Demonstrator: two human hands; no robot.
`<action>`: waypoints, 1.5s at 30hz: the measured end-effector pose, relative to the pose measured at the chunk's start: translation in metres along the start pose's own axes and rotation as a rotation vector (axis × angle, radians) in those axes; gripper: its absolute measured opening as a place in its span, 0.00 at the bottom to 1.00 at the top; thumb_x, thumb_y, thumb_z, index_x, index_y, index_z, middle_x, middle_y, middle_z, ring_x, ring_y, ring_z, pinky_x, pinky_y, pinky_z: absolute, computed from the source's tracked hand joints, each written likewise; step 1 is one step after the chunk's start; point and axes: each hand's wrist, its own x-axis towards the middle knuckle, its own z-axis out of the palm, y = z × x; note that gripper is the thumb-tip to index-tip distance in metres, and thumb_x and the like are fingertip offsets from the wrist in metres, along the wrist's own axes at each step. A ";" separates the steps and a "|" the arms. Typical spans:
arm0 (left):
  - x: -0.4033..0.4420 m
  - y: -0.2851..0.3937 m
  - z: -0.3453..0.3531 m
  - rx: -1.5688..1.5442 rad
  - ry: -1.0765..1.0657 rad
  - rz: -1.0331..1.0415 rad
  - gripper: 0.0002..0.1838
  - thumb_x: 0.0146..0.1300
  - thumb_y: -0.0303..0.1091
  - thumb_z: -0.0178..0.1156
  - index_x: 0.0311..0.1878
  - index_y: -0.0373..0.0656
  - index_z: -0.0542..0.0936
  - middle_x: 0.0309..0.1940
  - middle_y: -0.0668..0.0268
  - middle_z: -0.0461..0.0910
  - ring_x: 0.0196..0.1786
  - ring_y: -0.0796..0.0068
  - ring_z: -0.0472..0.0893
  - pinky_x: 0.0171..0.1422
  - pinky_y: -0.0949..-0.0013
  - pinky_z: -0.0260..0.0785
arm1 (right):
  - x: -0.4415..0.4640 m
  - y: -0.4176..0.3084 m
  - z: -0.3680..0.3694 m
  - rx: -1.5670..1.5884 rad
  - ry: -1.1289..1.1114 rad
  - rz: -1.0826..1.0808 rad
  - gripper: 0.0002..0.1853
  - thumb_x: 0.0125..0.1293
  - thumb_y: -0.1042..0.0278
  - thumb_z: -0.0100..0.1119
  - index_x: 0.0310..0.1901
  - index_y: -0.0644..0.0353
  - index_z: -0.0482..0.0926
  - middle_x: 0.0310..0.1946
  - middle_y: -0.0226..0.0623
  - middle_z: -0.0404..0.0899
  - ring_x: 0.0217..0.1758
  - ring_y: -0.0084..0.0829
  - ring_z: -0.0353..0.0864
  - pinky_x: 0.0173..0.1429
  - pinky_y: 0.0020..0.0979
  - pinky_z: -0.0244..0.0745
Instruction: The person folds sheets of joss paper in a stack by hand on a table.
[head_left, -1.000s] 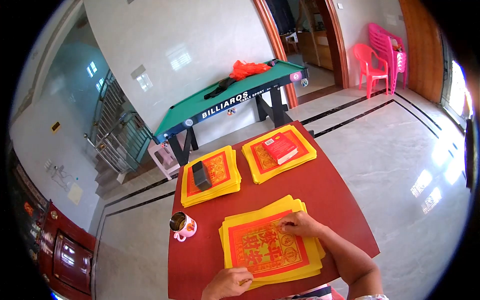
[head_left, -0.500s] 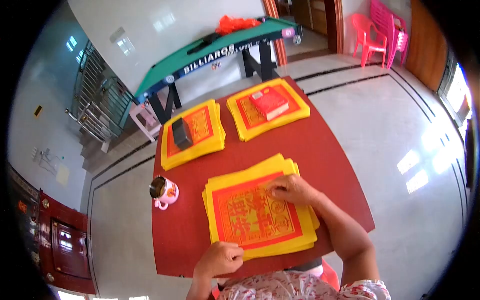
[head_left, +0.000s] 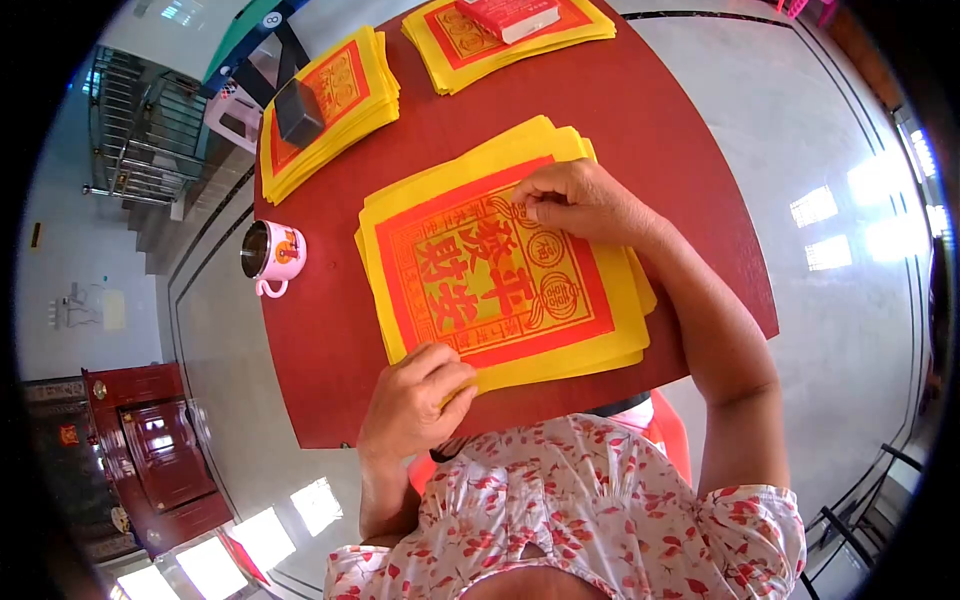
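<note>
In front of me a stack of yellow joss paper (head_left: 470, 270) lies on the table, its top sheet printed with a red frame and large Chinese characters. The sheets' edges are uneven. At the stack's near left corner is my left hand (head_left: 422, 392), its fingers curled and closed; whether a sheet's corner is between them is hidden. My right hand (head_left: 580, 203) rests over the far right part of the print, thumb and fingers pinched together. What that pinch holds, if anything, cannot be made out.
Two more joss paper stacks stand farther back, one under a dark block (head_left: 298, 113), the other under a thick red book (head_left: 510, 17). A pink mug (head_left: 275, 257) sits at the left edge of the red table (head_left: 690, 190). A stair railing (head_left: 150, 140) is beyond.
The view has tilted down, so the table appears higher and more of my patterned top shows. Both hands stay at about the same places on the stack.
</note>
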 end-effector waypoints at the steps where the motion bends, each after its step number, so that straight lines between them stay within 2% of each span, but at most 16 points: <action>1: -0.001 0.003 0.000 0.003 -0.030 -0.039 0.08 0.45 0.26 0.64 0.31 0.40 0.78 0.29 0.65 0.71 0.35 0.65 0.74 0.35 0.65 0.69 | 0.000 -0.002 -0.001 -0.019 0.014 -0.007 0.09 0.59 0.72 0.57 0.41 0.65 0.78 0.30 0.37 0.80 0.32 0.26 0.80 0.37 0.27 0.75; 2: -0.002 0.003 0.000 0.002 -0.034 -0.044 0.08 0.45 0.26 0.64 0.31 0.40 0.78 0.29 0.65 0.71 0.35 0.65 0.74 0.35 0.65 0.69 | 0.000 -0.004 -0.001 -0.036 0.028 -0.014 0.10 0.58 0.71 0.58 0.41 0.65 0.78 0.32 0.40 0.81 0.33 0.31 0.82 0.37 0.29 0.77; 7: -0.002 0.004 0.000 0.038 -0.063 -0.017 0.12 0.45 0.29 0.66 0.33 0.38 0.76 0.33 0.62 0.70 0.39 0.62 0.72 0.42 0.64 0.68 | -0.001 -0.007 -0.003 -0.050 0.008 -0.027 0.09 0.60 0.72 0.56 0.41 0.65 0.78 0.32 0.40 0.81 0.33 0.30 0.82 0.36 0.28 0.77; 13: 0.003 0.002 0.001 0.047 -0.087 -0.007 0.13 0.45 0.30 0.65 0.34 0.38 0.75 0.33 0.62 0.70 0.39 0.62 0.71 0.45 0.63 0.67 | 0.000 -0.007 -0.001 -0.026 0.005 -0.006 0.09 0.60 0.72 0.56 0.40 0.66 0.78 0.31 0.40 0.81 0.32 0.29 0.81 0.35 0.28 0.77; 20: 0.005 0.001 -0.001 0.035 -0.096 0.003 0.14 0.45 0.31 0.66 0.35 0.38 0.75 0.33 0.62 0.70 0.39 0.62 0.71 0.46 0.63 0.66 | 0.000 -0.005 -0.002 -0.061 0.025 -0.073 0.08 0.59 0.73 0.56 0.39 0.66 0.78 0.30 0.38 0.81 0.30 0.29 0.81 0.33 0.28 0.76; 21: 0.005 0.000 -0.001 0.026 -0.098 0.009 0.15 0.44 0.31 0.67 0.35 0.37 0.76 0.34 0.60 0.71 0.39 0.61 0.73 0.43 0.63 0.68 | 0.001 -0.005 -0.002 -0.061 0.024 -0.074 0.08 0.59 0.73 0.56 0.39 0.66 0.78 0.30 0.38 0.81 0.30 0.29 0.81 0.33 0.28 0.76; 26: 0.004 -0.004 0.001 -0.020 -0.123 -0.008 0.16 0.44 0.31 0.68 0.36 0.35 0.77 0.35 0.59 0.72 0.39 0.59 0.74 0.42 0.63 0.69 | -0.001 -0.006 0.000 -0.044 0.012 0.030 0.08 0.60 0.72 0.56 0.40 0.65 0.78 0.30 0.39 0.81 0.31 0.29 0.81 0.34 0.28 0.77; 32: 0.003 -0.003 0.001 -0.012 -0.132 -0.034 0.14 0.46 0.29 0.66 0.37 0.35 0.77 0.37 0.58 0.72 0.40 0.59 0.75 0.43 0.63 0.69 | -0.001 -0.006 -0.001 -0.049 0.014 0.019 0.09 0.60 0.72 0.56 0.41 0.65 0.78 0.31 0.39 0.81 0.32 0.30 0.82 0.36 0.28 0.77; 35: -0.005 -0.009 -0.004 -0.028 -0.045 -0.026 0.13 0.47 0.28 0.65 0.37 0.35 0.77 0.37 0.58 0.73 0.41 0.60 0.75 0.43 0.63 0.69 | 0.000 -0.006 -0.002 -0.077 -0.014 0.025 0.09 0.60 0.73 0.56 0.41 0.66 0.78 0.32 0.40 0.81 0.33 0.30 0.81 0.36 0.28 0.76; 37: -0.015 -0.016 -0.016 0.058 0.130 -0.155 0.12 0.50 0.28 0.64 0.37 0.33 0.77 0.36 0.57 0.75 0.39 0.60 0.77 0.42 0.65 0.70 | 0.001 -0.014 -0.006 -0.067 -0.033 0.049 0.09 0.60 0.74 0.56 0.42 0.67 0.78 0.33 0.40 0.81 0.35 0.28 0.80 0.38 0.26 0.76; 38: -0.021 -0.021 -0.019 0.067 0.141 -0.163 0.12 0.50 0.28 0.64 0.37 0.33 0.77 0.36 0.57 0.75 0.39 0.60 0.77 0.42 0.65 0.70 | 0.001 -0.017 -0.007 -0.058 -0.051 0.086 0.09 0.61 0.74 0.56 0.42 0.67 0.77 0.35 0.39 0.80 0.36 0.26 0.80 0.40 0.24 0.75; 40: -0.035 -0.036 -0.018 0.148 0.303 -0.431 0.12 0.53 0.29 0.63 0.37 0.32 0.77 0.33 0.56 0.75 0.36 0.61 0.77 0.40 0.67 0.70 | 0.000 -0.017 -0.005 -0.034 -0.039 0.098 0.09 0.60 0.75 0.56 0.42 0.67 0.77 0.35 0.39 0.80 0.36 0.26 0.79 0.40 0.24 0.75; 41: -0.043 -0.042 -0.014 0.182 0.318 -0.470 0.12 0.56 0.33 0.60 0.40 0.35 0.77 0.37 0.56 0.74 0.38 0.56 0.77 0.40 0.63 0.70 | 0.000 -0.016 -0.004 -0.012 -0.020 0.127 0.09 0.60 0.75 0.56 0.42 0.68 0.77 0.35 0.39 0.80 0.37 0.26 0.79 0.41 0.24 0.75; 42: -0.045 -0.041 -0.011 0.188 0.325 -0.474 0.12 0.56 0.33 0.60 0.40 0.35 0.77 0.37 0.56 0.74 0.38 0.56 0.77 0.40 0.63 0.70 | 0.000 -0.018 -0.004 -0.011 -0.023 0.118 0.09 0.60 0.75 0.56 0.42 0.68 0.77 0.35 0.39 0.80 0.37 0.26 0.79 0.41 0.24 0.75; 44: -0.046 -0.034 0.001 -0.009 0.373 -0.561 0.15 0.58 0.35 0.59 0.43 0.35 0.76 0.38 0.56 0.75 0.39 0.56 0.77 0.41 0.63 0.70 | 0.000 -0.021 -0.006 -0.014 -0.036 0.159 0.10 0.61 0.74 0.56 0.42 0.67 0.77 0.35 0.39 0.80 0.36 0.26 0.79 0.40 0.24 0.75; 45: -0.049 -0.035 0.007 0.045 0.359 -0.557 0.17 0.59 0.36 0.58 0.47 0.33 0.75 0.39 0.54 0.75 0.41 0.55 0.77 0.42 0.63 0.70 | 0.000 -0.020 -0.006 -0.013 -0.041 0.153 0.10 0.61 0.74 0.56 0.42 0.67 0.77 0.35 0.39 0.80 0.36 0.26 0.79 0.40 0.24 0.75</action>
